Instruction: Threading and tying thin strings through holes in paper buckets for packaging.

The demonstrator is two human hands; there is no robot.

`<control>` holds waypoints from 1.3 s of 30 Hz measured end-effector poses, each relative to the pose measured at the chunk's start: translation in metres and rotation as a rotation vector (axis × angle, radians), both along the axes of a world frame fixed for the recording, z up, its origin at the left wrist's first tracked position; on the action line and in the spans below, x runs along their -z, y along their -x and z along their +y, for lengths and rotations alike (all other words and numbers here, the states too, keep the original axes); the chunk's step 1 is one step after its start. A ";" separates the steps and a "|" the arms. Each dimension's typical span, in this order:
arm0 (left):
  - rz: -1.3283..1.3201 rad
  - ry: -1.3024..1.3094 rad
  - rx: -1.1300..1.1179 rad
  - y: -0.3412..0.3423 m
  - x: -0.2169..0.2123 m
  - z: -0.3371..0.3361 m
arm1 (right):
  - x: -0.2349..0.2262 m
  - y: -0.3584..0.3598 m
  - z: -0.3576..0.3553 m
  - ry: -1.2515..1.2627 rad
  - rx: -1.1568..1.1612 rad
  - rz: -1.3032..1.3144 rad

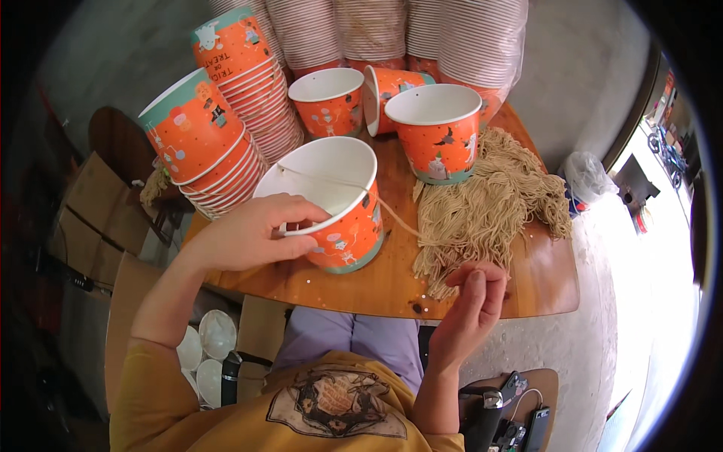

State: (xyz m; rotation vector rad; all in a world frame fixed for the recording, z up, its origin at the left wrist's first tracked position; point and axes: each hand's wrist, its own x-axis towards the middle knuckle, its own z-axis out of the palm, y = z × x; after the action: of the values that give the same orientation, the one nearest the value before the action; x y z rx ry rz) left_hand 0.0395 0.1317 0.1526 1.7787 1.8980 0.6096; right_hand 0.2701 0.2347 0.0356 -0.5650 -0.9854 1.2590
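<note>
My left hand [263, 230] grips the near-left rim of an orange paper bucket [346, 241], fingertips inside and thumb against the outer wall. The bucket stands slightly tilted on the table, its white mouth facing up. One thin beige cord [392, 209] crosses that mouth, passes over the right rim and runs toward a heap of beige cords [489, 203]. Close to the table's front edge, beside the near end of the heap, my right hand [476, 297] is closed, thumb against curled fingers. Whatever it may pinch is too small to make out.
Behind stand two more orange buckets [325, 105] [437, 143] and one on its side [395, 90]. Leaning nested stacks [196, 135] rise at left, with tall wrapped stacks [369, 30] at the back. All rest on a wooden table [376, 294]. White buckets [218, 335] sit below left.
</note>
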 end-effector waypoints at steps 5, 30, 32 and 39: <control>0.204 0.199 -0.050 -0.018 -0.010 0.008 | 0.001 -0.001 -0.009 0.004 -0.102 -0.038; -0.773 0.254 -0.106 0.018 0.000 0.036 | -0.019 0.061 -0.007 -0.645 -0.057 -0.610; -0.782 0.250 -0.094 0.024 0.001 0.037 | -0.023 0.069 -0.003 -0.708 -0.071 -0.646; -0.790 0.222 -0.096 0.033 -0.002 0.041 | -0.027 0.074 -0.004 -1.007 -0.163 -0.664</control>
State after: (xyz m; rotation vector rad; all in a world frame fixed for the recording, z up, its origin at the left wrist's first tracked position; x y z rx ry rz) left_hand 0.0064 0.1725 0.1547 1.0714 1.4217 0.9232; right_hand 0.1959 0.2308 0.0627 -0.0791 -2.0628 0.5437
